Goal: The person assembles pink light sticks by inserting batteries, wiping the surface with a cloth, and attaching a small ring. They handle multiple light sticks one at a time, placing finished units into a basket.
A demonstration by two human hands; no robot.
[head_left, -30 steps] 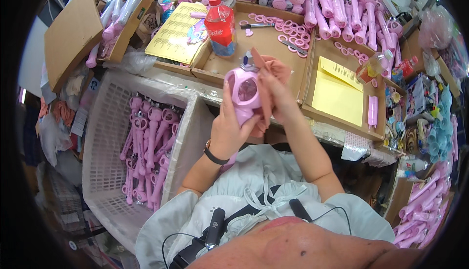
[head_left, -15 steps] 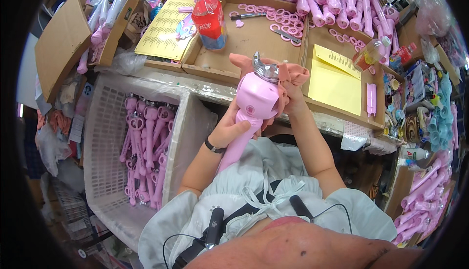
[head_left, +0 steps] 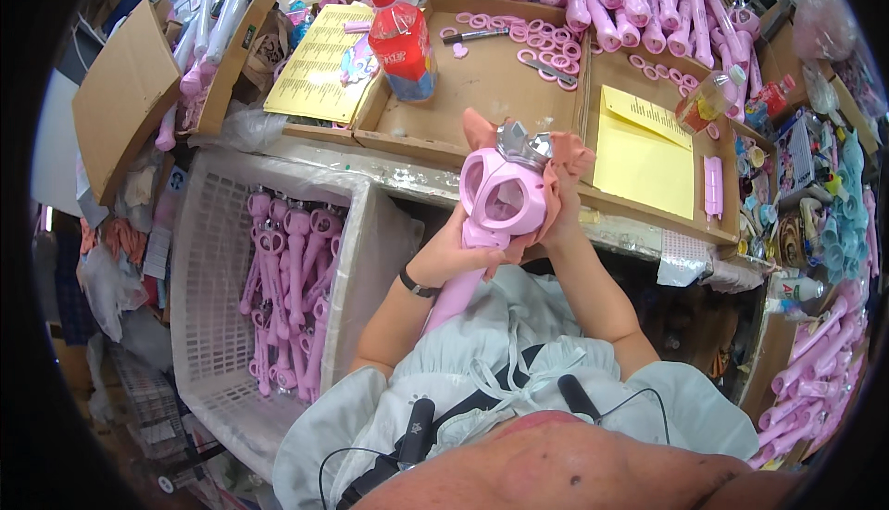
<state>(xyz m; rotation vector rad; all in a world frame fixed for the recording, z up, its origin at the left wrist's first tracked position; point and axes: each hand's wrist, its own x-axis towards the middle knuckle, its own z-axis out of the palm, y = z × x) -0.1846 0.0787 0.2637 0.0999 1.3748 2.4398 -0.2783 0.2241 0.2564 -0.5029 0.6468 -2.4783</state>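
Note:
A pink toy wand point(head_left: 452, 299) slants up from my lap, its round head showing large openings. On top of the head sits a shiny silver crown point(head_left: 524, 147). My left hand point(head_left: 452, 255) is closed around the handle just below the head. A salmon-coloured cloth point(head_left: 565, 175) is bunched behind and along the right side of the head. My right hand point(head_left: 565, 221) grips this cloth against the wand; its fingertips are mostly hidden by cloth and head.
Left of my lap stands a white plastic basket point(head_left: 206, 260) with several pink wands. A shallow cardboard tray point(head_left: 482, 75) ahead holds pink rings point(head_left: 556, 42), a marker and a red-capped bottle point(head_left: 405, 51). Yellow paper point(head_left: 639, 163) lies right. More pink wands point(head_left: 820, 362) are piled at the right.
The wand has turned in my hands: its smooth side with a small emblem faced up before, and now the openings show. The crown has turned with it.

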